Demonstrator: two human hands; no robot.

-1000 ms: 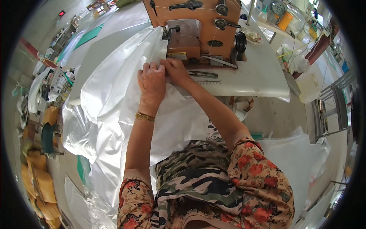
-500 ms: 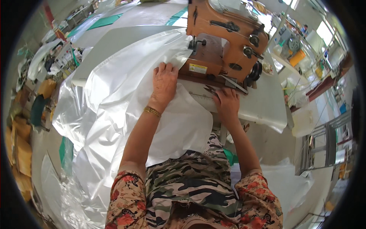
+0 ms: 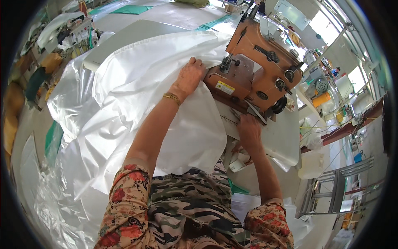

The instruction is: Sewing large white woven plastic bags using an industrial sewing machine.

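Note:
A large shiny white sheet [image 3: 124, 120] lies over the sewing table and drapes down onto my lap. Its far edge runs up to the presser foot [image 3: 226, 64] of a brown sewing machine [image 3: 269, 54]. My left hand [image 3: 189, 79] is closed on the sheet with curled fingers, just left of the machine bed. At the front right of the machine, my right hand [image 3: 250, 128] is closed around small thread snips [image 3: 234, 113]. Only their dark pointed tips show past my fingers. A metal strip on the machine base slants close above that hand.
The pale tabletop [image 3: 280, 143] ends in a rounded corner at the right. Clear plastic sheeting [image 3: 62, 207] hangs and lies at the left. A grey metal frame [image 3: 338, 186] stands at the right, near a whitish plastic container [image 3: 311, 164]. Brown bundles line the left side.
The view has turned, so the machine appears further right and tilted. My left hand has stayed on the sheet near the machine bed; my right hand is still by the machine's front, holding the snips.

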